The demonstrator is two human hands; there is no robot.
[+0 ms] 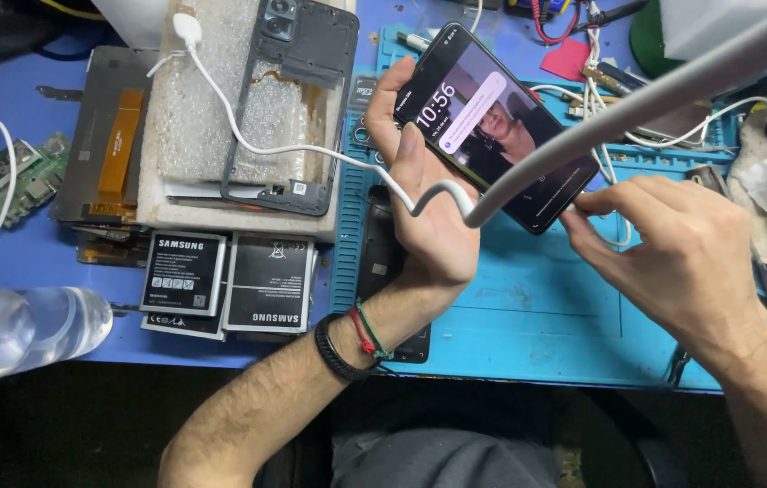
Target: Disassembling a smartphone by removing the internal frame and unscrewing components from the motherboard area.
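1. Over the blue mat [528, 316], the left hand [429, 208] grips a phone [492, 122] from behind, tilted, its screen lit; fingers [388, 90] wrap the left edge and the thumb lies along the near edge.
2. At the phone's lower end, the right hand [673, 253] is closed in a pinch on what appears to be a cable plug; the plug itself is hidden.
3. Judged step: the plug is being seated in, or drawn from, the port. I cannot tell which.
4. Next move calls for a straight push or pull along the port, with the phone braced.
5. A white cable [311, 149] passes just under the left thumb.
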